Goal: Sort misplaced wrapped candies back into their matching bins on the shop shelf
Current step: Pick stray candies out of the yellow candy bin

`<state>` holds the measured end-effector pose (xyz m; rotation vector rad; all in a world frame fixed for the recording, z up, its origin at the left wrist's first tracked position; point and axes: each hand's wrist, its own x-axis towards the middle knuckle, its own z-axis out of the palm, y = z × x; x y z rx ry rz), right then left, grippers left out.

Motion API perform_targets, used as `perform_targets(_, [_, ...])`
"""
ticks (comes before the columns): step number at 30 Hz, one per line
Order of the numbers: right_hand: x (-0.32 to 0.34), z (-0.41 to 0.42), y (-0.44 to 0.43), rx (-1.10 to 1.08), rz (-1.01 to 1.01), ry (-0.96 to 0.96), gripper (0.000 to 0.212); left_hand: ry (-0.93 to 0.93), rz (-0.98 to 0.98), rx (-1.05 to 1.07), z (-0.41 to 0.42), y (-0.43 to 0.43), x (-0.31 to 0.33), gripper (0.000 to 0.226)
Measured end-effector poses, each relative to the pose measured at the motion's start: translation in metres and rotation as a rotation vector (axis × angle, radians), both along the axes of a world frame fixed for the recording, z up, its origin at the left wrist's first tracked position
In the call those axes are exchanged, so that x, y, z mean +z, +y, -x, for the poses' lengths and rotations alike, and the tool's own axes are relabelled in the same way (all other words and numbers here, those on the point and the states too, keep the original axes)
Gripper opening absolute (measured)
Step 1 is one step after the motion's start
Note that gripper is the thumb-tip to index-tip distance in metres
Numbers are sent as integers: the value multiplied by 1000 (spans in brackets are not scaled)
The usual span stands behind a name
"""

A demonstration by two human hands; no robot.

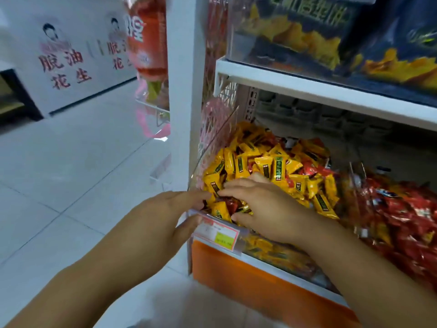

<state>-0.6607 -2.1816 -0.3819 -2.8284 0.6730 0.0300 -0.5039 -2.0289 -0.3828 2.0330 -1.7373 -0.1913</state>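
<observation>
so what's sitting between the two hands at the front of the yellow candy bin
Head view: a dark red wrapped candy lies between the left hand and right hand, among yellow wrapped candies, just behind the front rim of the clear plastic bin.

Pale tiled floor (pixel 71 174), white shelf post (pixel 182 91), white board with red lettering (pixel 66 67) back left, orange shelf base (pixel 236 275).

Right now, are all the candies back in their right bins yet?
Not yet. The clear plastic bin holds mostly yellow wrapped candies. In hand: the right hand covers a red wrapped candy there, while the left hand rests on the front rim. Left: more red wrappers at the back, and yellow strays in the red candy bin.
</observation>
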Motion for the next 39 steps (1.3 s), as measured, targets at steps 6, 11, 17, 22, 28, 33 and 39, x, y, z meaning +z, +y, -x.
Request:
perform_targets(6, [-5, -10, -1, -10, 155, 43, 45, 86, 9, 17, 0, -1, 3, 40])
perform_targets(11, [-10, -6, -3, -46, 199, -39, 32, 62, -17, 40, 2, 3, 1, 46])
perform_targets(17, [-8, 5, -3, -83, 187, -36, 38, 49, -46, 40, 1, 3, 2, 46])
perform_targets(22, [-11, 5, -2, -85, 165, -14, 41, 55, -39, 33, 1, 3, 0, 47])
perform_targets(28, [-15, 3, -4, -129, 139, -168, 22, 72, 9, 30, 0, 3, 1, 44])
perform_targets(33, [-14, 9, -8, -151, 127, -230, 10, 58, 17, 20, 4, 0, 4, 40])
perform_targets(39, [8, 24, -16, -218, -17, -323, 5, 65, 80, -8, 7, -7, 3, 47])
